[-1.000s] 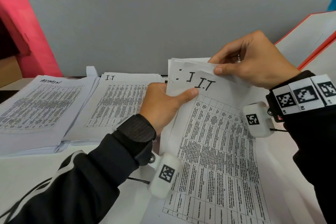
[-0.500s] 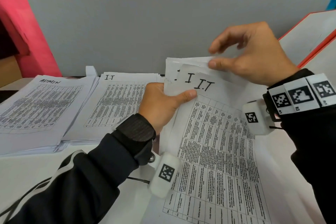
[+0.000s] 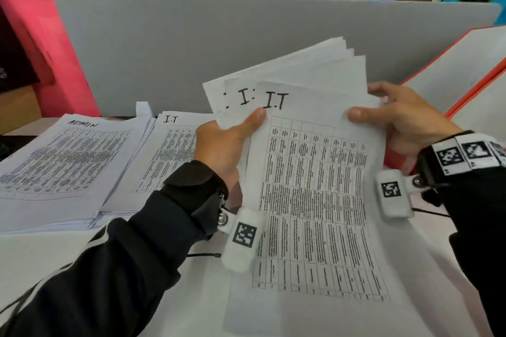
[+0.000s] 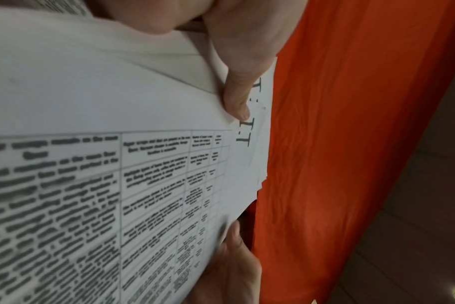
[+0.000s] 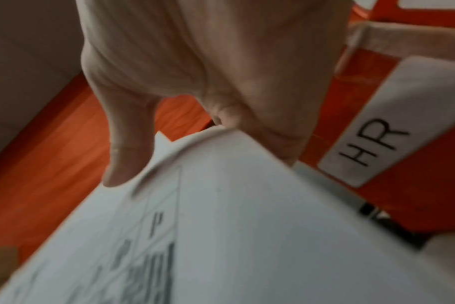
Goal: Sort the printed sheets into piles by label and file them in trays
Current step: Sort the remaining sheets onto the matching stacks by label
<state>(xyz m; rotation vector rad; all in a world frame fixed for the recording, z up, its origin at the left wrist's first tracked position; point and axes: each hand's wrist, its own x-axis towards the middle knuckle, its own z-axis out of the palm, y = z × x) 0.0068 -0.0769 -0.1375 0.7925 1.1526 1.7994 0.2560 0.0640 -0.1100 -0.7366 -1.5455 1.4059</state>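
I hold a fanned bundle of printed sheets (image 3: 309,172) marked "I.T" above the table, tilted up toward me. My left hand (image 3: 232,142) grips the bundle's left edge, thumb on top beside the "I.T" label (image 4: 243,137). My right hand (image 3: 394,120) grips the right edge, thumb on the top sheet and fingers behind; the thumb (image 5: 127,156) presses the sheet corner in the right wrist view. On the table at the left lie an "ADMIN" pile (image 3: 60,161) and an "I.T" pile (image 3: 167,156).
Orange trays (image 3: 465,74) lined with white stand at the right; one carries an "HR" label (image 5: 372,139). A grey partition (image 3: 219,44) closes off the back of the white table (image 3: 54,252). A black marker (image 5: 392,224) lies near the tray.
The bundle has been lifted off the table and tilted up, its back sheets fanning out. My right hand moved from the top edge to grip the right edge.
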